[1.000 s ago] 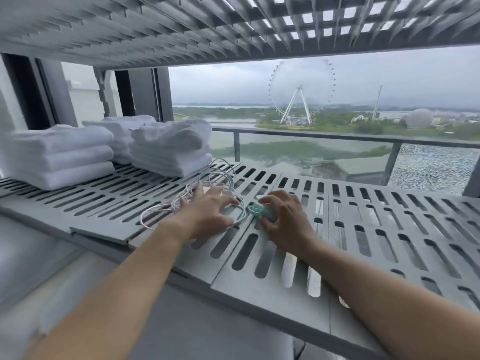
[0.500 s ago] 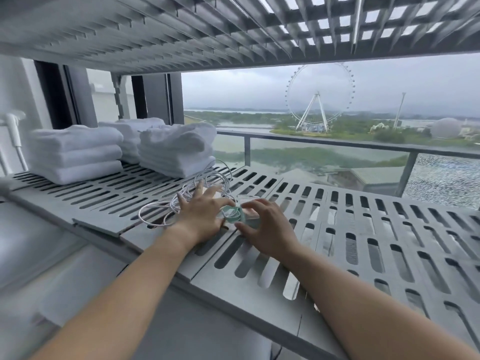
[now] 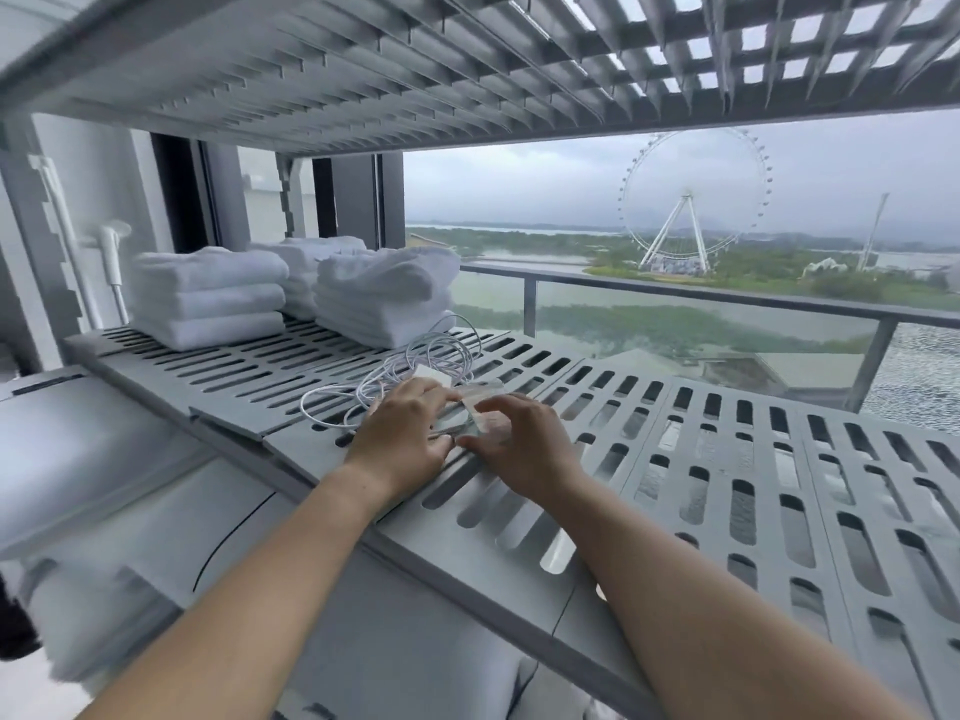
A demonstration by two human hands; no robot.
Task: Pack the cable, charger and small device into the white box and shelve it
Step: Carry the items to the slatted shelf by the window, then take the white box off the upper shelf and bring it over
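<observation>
A loose coil of white cable (image 3: 415, 358) lies on the grey slotted shelf (image 3: 727, 459), with a white charger block (image 3: 432, 375) inside the loops. My left hand (image 3: 402, 433) rests palm down on the near end of the cable, fingers together. My right hand (image 3: 522, 444) sits just to its right, fingers curled around a small pale device (image 3: 480, 405) that is blurred and partly hidden between both hands. No white box is in view.
Three stacks of folded white towels (image 3: 208, 293) stand at the shelf's back left. Another slatted shelf (image 3: 415, 70) hangs close overhead. A white appliance top (image 3: 104, 459) lies below left. A glass balcony railing (image 3: 675, 293) runs behind.
My view has tilted and shifted right. Both hands have drawn closer together over the small device, and the left hand's fingers have closed from spread to together on the cable.
</observation>
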